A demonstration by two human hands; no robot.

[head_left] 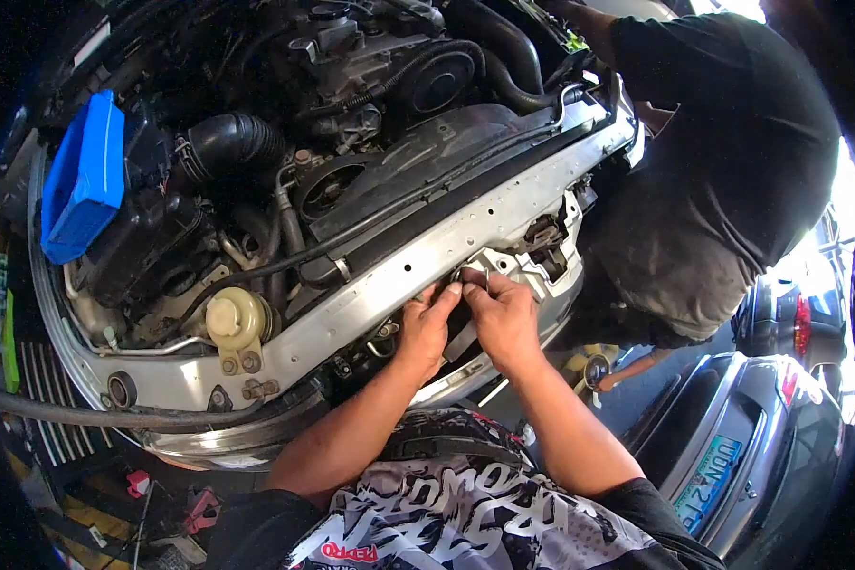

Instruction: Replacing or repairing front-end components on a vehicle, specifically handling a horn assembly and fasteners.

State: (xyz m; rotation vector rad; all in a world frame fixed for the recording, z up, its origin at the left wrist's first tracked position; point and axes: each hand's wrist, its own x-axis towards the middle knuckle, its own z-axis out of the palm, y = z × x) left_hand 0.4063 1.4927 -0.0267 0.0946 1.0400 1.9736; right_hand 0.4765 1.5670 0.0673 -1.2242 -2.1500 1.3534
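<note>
Both my hands meet at the front edge of a car's silver cross panel point(370, 293), just below its middle. My left hand point(426, 331) is closed, thumb and fingers pinched together at the panel's lower edge. Close beside it, my right hand point(505, 323) pinches with thumb and forefinger. Between the fingertips shows a small dark piece point(474, 276), mostly covered, whose kind I cannot make out. A white bracket point(551, 271) with an opening sits right of my right hand. Under my hands, the gap behind the front bumper is dark.
Beyond the panel lies the open engine bay, with a black radiator shroud point(446, 147) and a yellowed reservoir point(235, 318). A blue tray point(85, 180) rests at the left. Another person in a dark shirt point(731, 142) leans in at the right. A parked car point(779, 456) stands behind.
</note>
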